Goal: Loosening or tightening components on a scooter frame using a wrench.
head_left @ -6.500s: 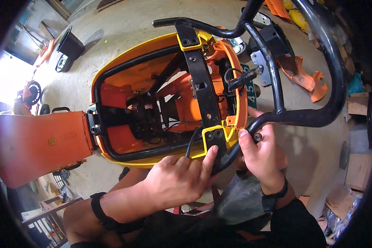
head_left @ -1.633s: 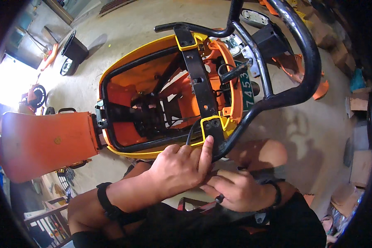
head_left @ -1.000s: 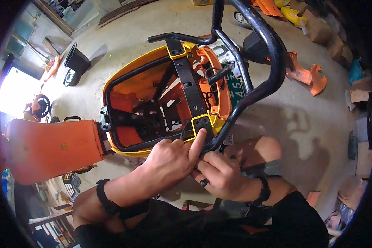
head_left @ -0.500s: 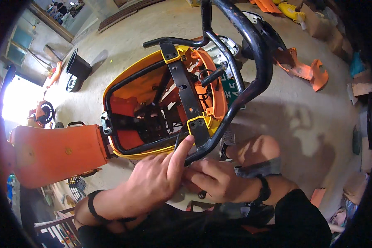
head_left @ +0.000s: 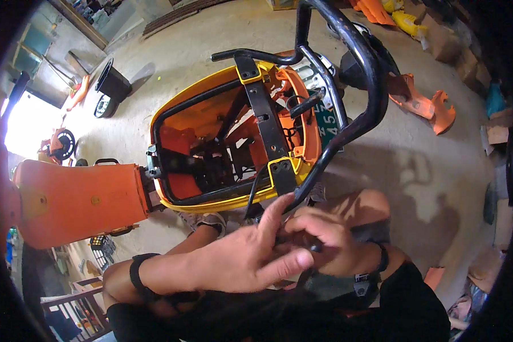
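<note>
My left hand [head_left: 233,259] reaches in with index finger and thumb spread apart; its other fingers are largely hidden. Just right of it, my right hand [head_left: 330,236] has its fingers curled around a small dark piece [head_left: 314,248] with a rounded black end, too little of it showing to name. Both hands meet beside the black tubular rear rail [head_left: 376,102] of a scooter. The scooter's yellow-edged body [head_left: 194,82] lies beyond them, with its inside exposed. A black bracket [head_left: 283,174] with bolt holes sits just past my left index fingertip.
The orange seat [head_left: 85,202] is hinged open to the left. Orange body panels [head_left: 422,102] lie on the floor at right, near cardboard boxes [head_left: 442,40]. A black bin [head_left: 113,85] stands at far left. My bent knee [head_left: 370,202] is close to the rail.
My left hand has moved right, its thumb now showing beside my right hand. The dark piece in the right hand has come into clearer sight. The scooter sits slightly farther right in view.
</note>
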`<state>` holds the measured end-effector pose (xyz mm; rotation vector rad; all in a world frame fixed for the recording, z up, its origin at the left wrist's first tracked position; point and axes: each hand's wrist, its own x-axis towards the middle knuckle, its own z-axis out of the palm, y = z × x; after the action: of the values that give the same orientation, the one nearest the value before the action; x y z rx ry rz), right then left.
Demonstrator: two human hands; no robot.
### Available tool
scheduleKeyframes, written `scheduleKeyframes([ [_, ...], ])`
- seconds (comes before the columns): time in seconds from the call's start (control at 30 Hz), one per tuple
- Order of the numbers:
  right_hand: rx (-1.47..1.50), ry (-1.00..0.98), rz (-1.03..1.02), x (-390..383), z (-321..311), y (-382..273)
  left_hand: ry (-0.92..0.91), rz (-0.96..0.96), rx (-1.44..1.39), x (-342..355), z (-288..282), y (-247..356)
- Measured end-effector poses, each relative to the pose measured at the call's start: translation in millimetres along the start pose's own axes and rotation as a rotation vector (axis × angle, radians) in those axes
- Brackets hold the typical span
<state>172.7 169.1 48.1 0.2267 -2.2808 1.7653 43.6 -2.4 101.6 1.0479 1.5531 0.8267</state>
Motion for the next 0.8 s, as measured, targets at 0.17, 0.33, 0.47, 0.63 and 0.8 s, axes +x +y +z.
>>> scheduleKeyframes([
  [0.17,-0.28,0.335,0.197,9.1,-25.2,-36.2,0.447,0.114,0.887,4.3,-4.8,-20.5],
  [0.33,-0.578,0.347,0.085,56.0,-24.3,-49.8,0.561,0.285,1.142,21.7,-5.7,-58.4],
  [0.47,-0.611,0.336,0.117,64.9,-21.7,-45.3,0.525,0.283,1.235,27.6,-2.5,-62.7],
  [0.63,-0.638,0.313,0.19,66.9,-21.3,-27.2,0.506,0.286,1.259,28.3,-2.3,-65.1],
  [0.8,-0.629,0.296,0.245,58.6,-27.4,-15.7,0.37,0.298,1.346,29.6,-2.1,-49.6],
])
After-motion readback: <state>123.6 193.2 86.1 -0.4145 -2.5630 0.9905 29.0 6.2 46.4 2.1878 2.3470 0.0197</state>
